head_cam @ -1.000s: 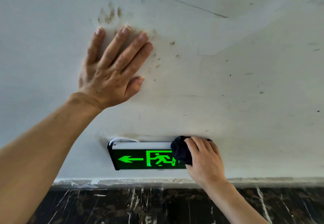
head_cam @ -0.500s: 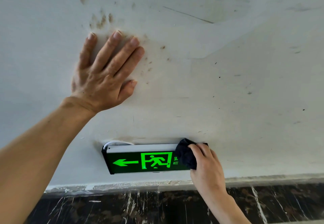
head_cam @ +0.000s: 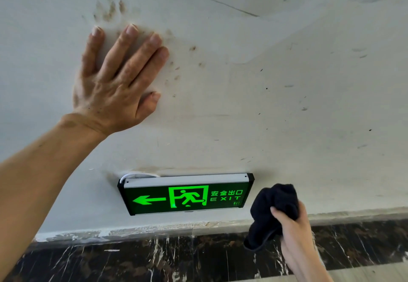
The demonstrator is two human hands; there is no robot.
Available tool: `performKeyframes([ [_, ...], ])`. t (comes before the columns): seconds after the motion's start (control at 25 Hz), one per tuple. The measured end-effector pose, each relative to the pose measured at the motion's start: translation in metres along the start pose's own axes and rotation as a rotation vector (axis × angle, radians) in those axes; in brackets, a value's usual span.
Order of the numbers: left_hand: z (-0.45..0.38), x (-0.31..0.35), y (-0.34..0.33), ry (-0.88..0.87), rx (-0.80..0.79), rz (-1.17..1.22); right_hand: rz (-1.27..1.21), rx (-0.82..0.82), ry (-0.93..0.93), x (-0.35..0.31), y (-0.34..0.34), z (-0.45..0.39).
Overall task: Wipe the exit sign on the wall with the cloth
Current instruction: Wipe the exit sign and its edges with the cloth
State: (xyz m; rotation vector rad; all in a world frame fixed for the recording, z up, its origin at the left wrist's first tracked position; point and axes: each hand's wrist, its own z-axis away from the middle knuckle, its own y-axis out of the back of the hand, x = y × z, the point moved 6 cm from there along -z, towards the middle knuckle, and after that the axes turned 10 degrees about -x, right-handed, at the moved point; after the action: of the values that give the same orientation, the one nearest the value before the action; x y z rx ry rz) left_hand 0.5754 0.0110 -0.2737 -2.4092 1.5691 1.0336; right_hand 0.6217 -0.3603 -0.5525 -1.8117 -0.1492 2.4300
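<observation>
A lit green exit sign (head_cam: 185, 195) with a left arrow, a running figure and the word EXIT hangs low on the white wall. Its whole face is uncovered. My right hand (head_cam: 294, 235) grips a bunched black cloth (head_cam: 273, 206) just right of the sign's right end, apart from it. My left hand (head_cam: 117, 83) is pressed flat on the wall above and left of the sign, fingers spread, holding nothing.
The white wall (head_cam: 287, 105) carries brown smudges and dark specks, mostly around my left hand. A dark marble skirting (head_cam: 154, 257) with white veins runs below the sign. A white cable (head_cam: 136, 174) curls out behind the sign's top left corner.
My right hand has slid the cloth rightward along the sign and off its right end, then lowered a little. The EXIT lettering now shows. My left hand stays on the wall.
</observation>
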Motion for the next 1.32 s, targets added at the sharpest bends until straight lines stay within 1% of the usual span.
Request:
performKeyframes([
  [0.12, 0.0, 0.001, 0.0, 0.001, -0.002, 0.003, -0.043, -0.057, 0.088, -0.024, -0.012, -0.012],
  [0.24, -0.001, 0.001, 0.0, 0.001, -0.001, -0.016, -0.115, -0.207, 0.078, -0.025, -0.04, -0.015],
  [0.32, -0.001, 0.001, 0.0, 0.0, -0.004, -0.025, -0.041, -0.241, 0.07, -0.016, -0.056, -0.016],
  [0.4, -0.001, 0.002, 0.0, -0.002, -0.005, -0.032, 0.082, -0.163, 0.109, -0.007, -0.06, -0.017],
  [0.48, -0.001, 0.003, 0.0, -0.012, 0.003, -0.035, 0.148, -0.082, 0.136, 0.001, -0.056, -0.021],
  [0.72, -0.002, 0.004, 0.003, -0.028, 0.023, -0.035, 0.264, -0.104, 0.069, 0.04, -0.047, -0.036],
  [1.08, -0.001, 0.006, 0.004, -0.032, -0.035, -0.06, 0.457, -0.071, 0.028, 0.072, -0.041, -0.048],
  [1.12, -0.002, 0.005, 0.004, -0.03, -0.038, -0.058, 0.477, -0.08, -0.011, 0.076, -0.039, -0.05],
  [1.2, -0.002, 0.003, 0.003, -0.019, -0.044, -0.055, 0.439, -0.097, -0.166, 0.093, -0.032, -0.051],
  [1.24, -0.002, 0.003, 0.003, -0.014, -0.045, -0.061, 0.355, -0.082, -0.257, 0.104, -0.028, -0.049],
  [1.32, -0.001, 0.003, 0.003, -0.01, -0.044, -0.074, 0.078, -0.015, -0.405, 0.121, -0.025, -0.042],
])
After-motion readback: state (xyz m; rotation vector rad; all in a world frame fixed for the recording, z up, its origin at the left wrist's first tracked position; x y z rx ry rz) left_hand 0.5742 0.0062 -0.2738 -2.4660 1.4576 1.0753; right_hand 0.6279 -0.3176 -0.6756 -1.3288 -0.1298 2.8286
